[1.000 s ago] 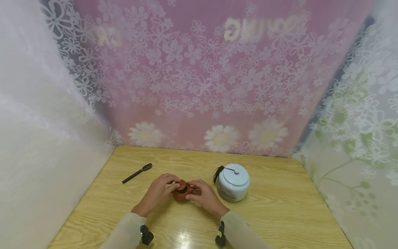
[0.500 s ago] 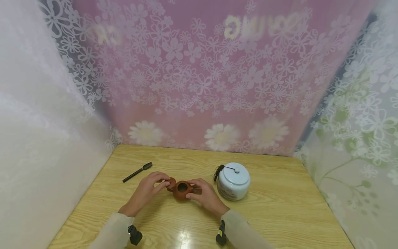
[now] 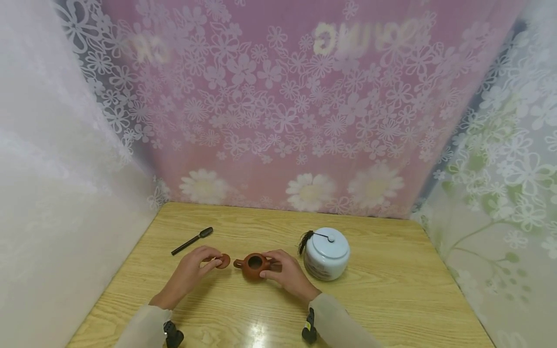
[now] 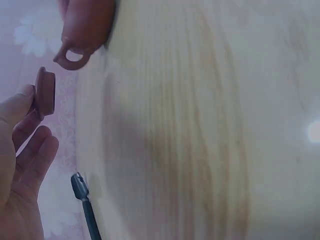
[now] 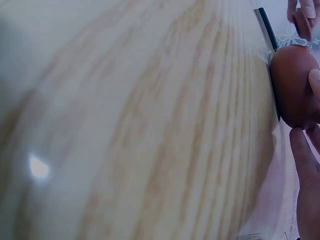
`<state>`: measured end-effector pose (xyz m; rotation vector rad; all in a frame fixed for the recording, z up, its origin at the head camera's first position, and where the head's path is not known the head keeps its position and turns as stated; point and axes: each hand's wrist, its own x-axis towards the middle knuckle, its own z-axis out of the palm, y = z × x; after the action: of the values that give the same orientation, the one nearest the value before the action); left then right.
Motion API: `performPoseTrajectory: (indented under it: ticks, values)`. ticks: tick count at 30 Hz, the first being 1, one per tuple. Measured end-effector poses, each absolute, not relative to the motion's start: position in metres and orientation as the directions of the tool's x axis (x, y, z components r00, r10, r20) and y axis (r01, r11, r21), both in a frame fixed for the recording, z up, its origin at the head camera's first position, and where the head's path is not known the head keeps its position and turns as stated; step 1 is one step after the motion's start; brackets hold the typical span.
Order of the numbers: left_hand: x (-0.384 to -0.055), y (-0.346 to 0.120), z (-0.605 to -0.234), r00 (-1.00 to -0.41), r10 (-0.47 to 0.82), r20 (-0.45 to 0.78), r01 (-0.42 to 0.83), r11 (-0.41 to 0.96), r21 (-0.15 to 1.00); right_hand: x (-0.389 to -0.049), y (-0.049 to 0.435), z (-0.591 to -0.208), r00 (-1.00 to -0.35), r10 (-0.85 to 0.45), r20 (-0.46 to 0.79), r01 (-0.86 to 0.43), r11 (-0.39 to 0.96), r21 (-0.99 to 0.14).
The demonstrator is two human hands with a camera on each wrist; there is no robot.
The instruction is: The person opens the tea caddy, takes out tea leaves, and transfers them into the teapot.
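Note:
A small reddish-brown clay teapot [image 3: 251, 273] stands uncovered on the wooden table, its dark round mouth facing up and its handle to the left. My right hand [image 3: 289, 276] grips it from the right, thumb at the near side and fingers at the far side, around the spout. To the left of the handle, my left hand [image 3: 190, 269] pinches the round teapot lid [image 3: 225, 261] by its knob, between thumb and fingers. In the left wrist view the lid [image 4: 46, 93] is held on edge, apart from the teapot [image 4: 89, 31].
A white lidded jar [image 3: 327, 265] with a dark tassel [image 3: 304, 242] stands right of the teapot. Back left on the table [image 3: 383, 299] lies a slim dark tool [image 3: 191, 242] with a wider end. Patterned curtains enclose the back and both sides.
My left hand has lifted the lid off the teapot mouth and carried it left, past the handle. The right hand and the teapot have stayed in place.

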<state>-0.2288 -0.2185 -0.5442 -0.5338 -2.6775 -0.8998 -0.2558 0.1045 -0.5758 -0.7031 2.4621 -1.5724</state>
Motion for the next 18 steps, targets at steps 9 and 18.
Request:
performPoseTrajectory:
  ticks: [9,18]
  values:
    - [-0.225,-0.231,-0.557,-0.902,0.265,0.34,0.42,0.721,0.551,-0.255,0.105,-0.575,-0.883,-0.451,0.133,-0.311,0.347,-0.885]
    - [-0.224,-0.241,-0.572,-0.9,0.287,0.328,0.429,0.712,0.556,-0.257,0.105,-0.579,-0.882,-0.451,0.133,-0.313,0.353,-0.882]
